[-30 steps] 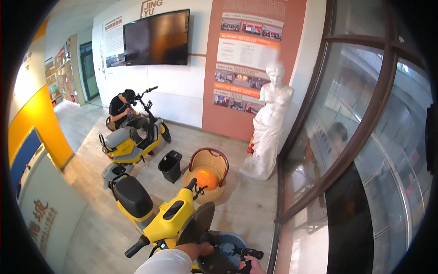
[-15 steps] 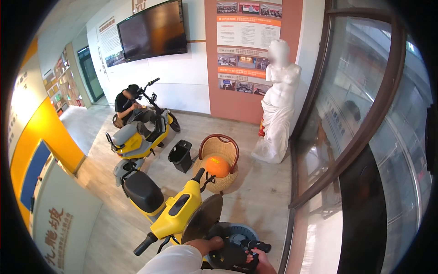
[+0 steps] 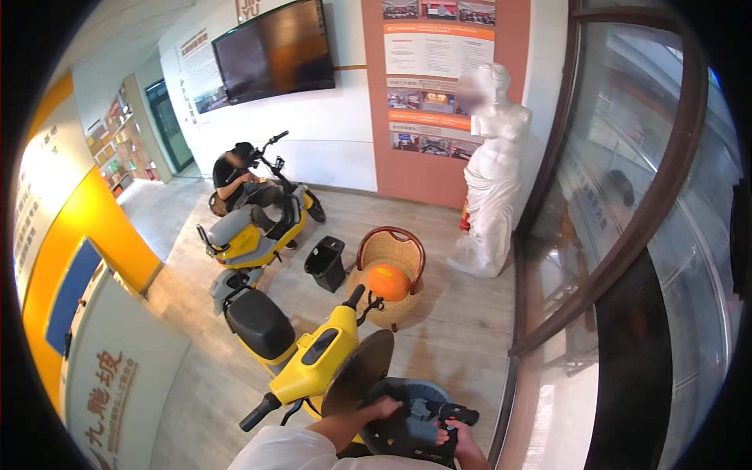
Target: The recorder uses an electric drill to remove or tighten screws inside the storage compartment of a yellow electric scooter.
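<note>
My left hand (image 3: pixel 385 408) reaches over a dark, rounded piece (image 3: pixel 388 433) at the bottom of the view. Its fingers are drawn together; what they pinch is hidden. My right hand (image 3: pixel 461 438) is closed around a black hand tool (image 3: pixel 457 413) with a thick cylindrical end. Both hands are beside a round grey-blue tub (image 3: pixel 443 391), which holds grey parts (image 3: pixel 419 407). A dark round disc (image 3: pixel 359 373) stands tilted between the tub and the front of a yellow scooter (image 3: pixel 301 374).
An orange helmet (image 3: pixel 388 282) rests on a wicker chair (image 3: pixel 419 301) beside a black bin (image 3: pixel 324 265). Farther back, a person (image 3: pixel 233 177) sits by a second yellow scooter (image 3: pixel 249 241). A white statue (image 3: pixel 495 172) stands near the glass door (image 3: pixel 603 157).
The scene has slid slightly rightward in the view. My left hand has moved a little farther forward toward the tub. My right hand keeps its grip on the black hand tool.
</note>
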`<state>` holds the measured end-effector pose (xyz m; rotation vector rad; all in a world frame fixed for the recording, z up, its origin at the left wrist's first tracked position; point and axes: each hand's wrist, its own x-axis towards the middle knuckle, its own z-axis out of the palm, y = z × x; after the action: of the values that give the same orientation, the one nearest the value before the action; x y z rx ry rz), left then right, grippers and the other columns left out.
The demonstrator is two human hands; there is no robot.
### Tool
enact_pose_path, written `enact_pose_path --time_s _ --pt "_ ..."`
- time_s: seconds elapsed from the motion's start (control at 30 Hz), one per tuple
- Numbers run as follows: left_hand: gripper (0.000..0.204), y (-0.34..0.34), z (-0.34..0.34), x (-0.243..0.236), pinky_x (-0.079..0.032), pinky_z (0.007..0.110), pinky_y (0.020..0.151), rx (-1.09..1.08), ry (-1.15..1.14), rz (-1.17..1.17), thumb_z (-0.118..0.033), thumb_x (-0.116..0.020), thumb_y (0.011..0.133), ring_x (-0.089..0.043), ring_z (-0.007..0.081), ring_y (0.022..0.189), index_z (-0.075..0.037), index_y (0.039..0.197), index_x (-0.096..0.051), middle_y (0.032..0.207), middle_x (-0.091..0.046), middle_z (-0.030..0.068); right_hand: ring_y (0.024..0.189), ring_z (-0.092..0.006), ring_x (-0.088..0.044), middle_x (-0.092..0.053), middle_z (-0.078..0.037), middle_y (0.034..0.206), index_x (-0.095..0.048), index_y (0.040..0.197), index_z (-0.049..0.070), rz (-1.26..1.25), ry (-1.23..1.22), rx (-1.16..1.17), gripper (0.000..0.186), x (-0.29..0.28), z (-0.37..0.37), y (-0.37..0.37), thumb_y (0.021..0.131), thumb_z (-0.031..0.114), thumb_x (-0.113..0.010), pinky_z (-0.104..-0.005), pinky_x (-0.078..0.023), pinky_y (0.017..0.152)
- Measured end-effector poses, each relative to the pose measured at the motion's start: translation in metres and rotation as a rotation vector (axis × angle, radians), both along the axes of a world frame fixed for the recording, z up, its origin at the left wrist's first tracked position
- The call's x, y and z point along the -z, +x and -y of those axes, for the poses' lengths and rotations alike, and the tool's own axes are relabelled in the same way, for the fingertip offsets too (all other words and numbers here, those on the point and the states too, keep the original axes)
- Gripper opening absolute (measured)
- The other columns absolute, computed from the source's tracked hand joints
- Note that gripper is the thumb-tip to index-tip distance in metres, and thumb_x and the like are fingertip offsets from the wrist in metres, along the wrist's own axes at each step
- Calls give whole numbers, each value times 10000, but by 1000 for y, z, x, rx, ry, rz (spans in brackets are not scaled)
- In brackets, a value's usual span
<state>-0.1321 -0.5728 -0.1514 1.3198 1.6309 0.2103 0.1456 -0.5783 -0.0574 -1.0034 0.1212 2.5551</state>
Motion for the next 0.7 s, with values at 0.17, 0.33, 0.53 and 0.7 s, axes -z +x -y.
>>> enact_pose_path --time_s 0.17,0.33,0.53,0.7 --pt "254 -3 8 -53 -254 243 391 -537 -554 1467 -241 -451 785 -269 109 404 -133 590 -328 501 -251 -31 454 -176 -443 -442 -55 538 -491 979 -24 136 123 31 347 -12 -12 8 780 253 -558 -334 -383 500" --pt "193 -15 38 -121 -331 252 425 -422 -517 1735 -228 -433 789 -400 144 507 -76 673 -404 641 -388 37 524 -186 -468 -481 -57 581 -530 949 45 78 106 5 246 -30 -19 -7 822 253 -560 -333 -397 576" --pt "221 -13 74 -135 -453 254 557 -781 -402 1627 -237 -425 829 -478 211 643 -41 737 -467 712 -443 93 507 -145 -427 -428 -29 585 -520 975 52 -19 18 1 251 -28 -6 -24 846 266 -541 -296 -370 546" --pt "351 -11 91 -123 -401 221 445 -1097 -302 1709 -370 -429 936 -444 132 603 -112 697 -422 687 -423 20 486 -115 -405 -425 -11 597 -516 961 41 -9 -73 29 257 -10 6 -47 846 270 -531 -271 -354 511"
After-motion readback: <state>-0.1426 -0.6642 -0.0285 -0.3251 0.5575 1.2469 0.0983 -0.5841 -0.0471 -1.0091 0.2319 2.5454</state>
